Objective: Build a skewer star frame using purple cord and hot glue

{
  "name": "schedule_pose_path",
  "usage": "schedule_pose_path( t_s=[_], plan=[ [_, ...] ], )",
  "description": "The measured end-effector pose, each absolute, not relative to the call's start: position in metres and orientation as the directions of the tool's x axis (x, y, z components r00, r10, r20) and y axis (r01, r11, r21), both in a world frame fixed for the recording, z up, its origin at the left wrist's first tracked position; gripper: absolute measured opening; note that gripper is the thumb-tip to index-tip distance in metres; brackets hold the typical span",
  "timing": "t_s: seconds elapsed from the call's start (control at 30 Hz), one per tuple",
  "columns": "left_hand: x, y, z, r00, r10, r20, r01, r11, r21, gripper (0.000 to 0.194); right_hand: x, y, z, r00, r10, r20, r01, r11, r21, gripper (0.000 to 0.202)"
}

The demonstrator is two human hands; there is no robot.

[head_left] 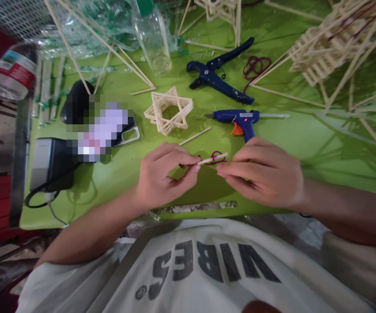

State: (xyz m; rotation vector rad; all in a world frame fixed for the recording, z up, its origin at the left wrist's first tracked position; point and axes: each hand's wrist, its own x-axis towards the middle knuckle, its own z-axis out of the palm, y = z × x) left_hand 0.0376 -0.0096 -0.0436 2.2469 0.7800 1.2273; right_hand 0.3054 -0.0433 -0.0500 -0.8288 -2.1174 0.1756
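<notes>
Between finger and thumb, my left hand (166, 174) pinches a short pale wooden stick (210, 159), which points right. Dark red cord (218, 155) is looped around the stick near its right end. My right hand (264, 174) is closed in a pinch at that cord, just below the stick's tip; its fingertips partly hide what they grip. Just beyond my right hand lies a blue hot glue gun (240, 116) with an orange trigger, a lit red light and a glue stick in its back. Past my left hand sits a star-shaped frame of stacked sticks (169, 111).
Farther back are a dark blue cutter (220, 71), a bundle of red cord (256, 68) and a clear bottle (153, 39). A phone (109, 130) and a charger block (51, 163) occupy the left. Larger stick frames (324, 52) crowd the right of the green table (109, 187).
</notes>
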Motion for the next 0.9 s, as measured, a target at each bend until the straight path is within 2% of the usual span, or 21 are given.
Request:
schedule_pose_path(
  t_s=[0.33, 0.5, 0.6, 0.7, 0.8, 0.9],
  plan=[
    [0.037, -0.010, -0.046, 0.376, 0.780, 0.500, 0.163, -0.587, 0.793, 0.005, 0.305, -0.043, -0.050, -0.457, 0.648, 0.609, 0.517, 0.751, -0.411, 0.012],
    [0.032, -0.011, -0.049, 0.372, 0.840, 0.394, 0.143, -0.471, 0.870, 0.007, 0.302, -0.045, -0.046, -0.453, 0.686, 0.569, 0.526, 0.721, -0.450, 0.013],
    [0.030, -0.011, -0.050, 0.327, 0.887, 0.325, 0.164, -0.392, 0.905, 0.004, 0.302, -0.044, -0.043, -0.448, 0.695, 0.562, 0.517, 0.714, -0.472, 0.015],
    [0.031, -0.010, -0.049, 0.270, 0.922, 0.277, 0.163, -0.327, 0.931, 0.009, 0.305, -0.042, -0.038, -0.438, 0.705, 0.558, 0.523, 0.705, -0.479, 0.017],
    [0.032, -0.006, -0.049, 0.224, 0.950, 0.217, 0.075, -0.239, 0.968, 0.010, 0.309, -0.039, -0.037, -0.413, 0.736, 0.536, 0.552, 0.671, -0.496, 0.019],
    [0.033, -0.001, -0.051, 0.203, 0.976, 0.077, -0.044, -0.070, 0.997, 0.009, 0.310, -0.037, -0.041, -0.331, 0.773, 0.541, 0.564, 0.622, -0.544, 0.011]
  ],
)
